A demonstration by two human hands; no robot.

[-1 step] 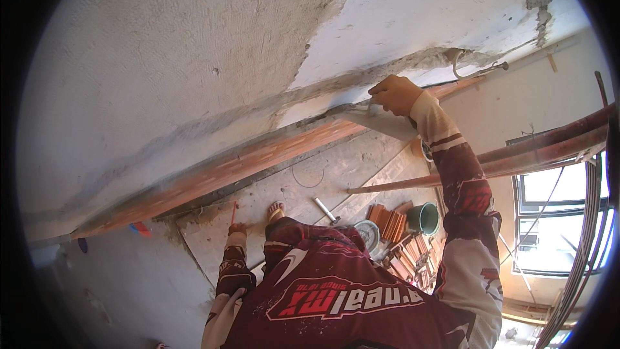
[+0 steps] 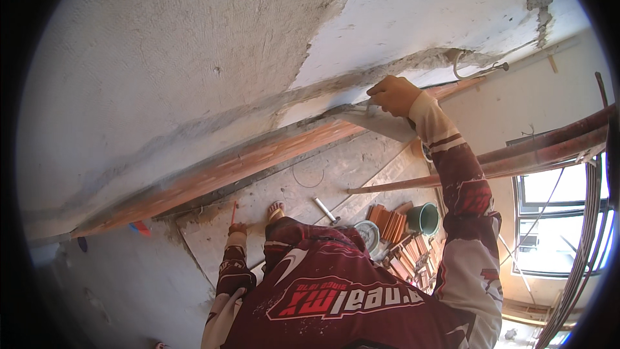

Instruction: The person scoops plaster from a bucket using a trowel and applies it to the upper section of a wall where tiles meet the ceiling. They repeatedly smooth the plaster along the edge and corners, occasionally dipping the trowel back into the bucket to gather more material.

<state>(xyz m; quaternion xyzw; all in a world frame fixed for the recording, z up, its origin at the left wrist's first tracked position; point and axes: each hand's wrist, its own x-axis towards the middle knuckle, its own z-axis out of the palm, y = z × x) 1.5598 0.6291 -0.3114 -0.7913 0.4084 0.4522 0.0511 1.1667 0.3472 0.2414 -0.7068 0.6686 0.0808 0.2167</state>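
My right hand (image 2: 395,95) is closed on the handle of a flat plastering trowel (image 2: 382,125). Its blade reaches the lower edge of the plastered wall (image 2: 381,32), just above the exposed red brick strip (image 2: 284,150). Smooth white plaster and rougher grey-beige plaster meet on that wall in a ragged line. Down at the lower left, my left hand (image 2: 237,227) is closed, with a thin orange-red stick-like thing (image 2: 233,212) rising from it. What kind of thing that is cannot be made out. My sleeves are maroon and cream.
A green bucket (image 2: 423,218), a pale round basin (image 2: 368,235) and stacked red bricks (image 2: 387,222) stand below on the right. A white-handled tool (image 2: 325,209) lies on the floor. Reddish poles (image 2: 516,160) cross at right before a window (image 2: 558,220). A pale pipe (image 2: 460,68) sticks from the wall.
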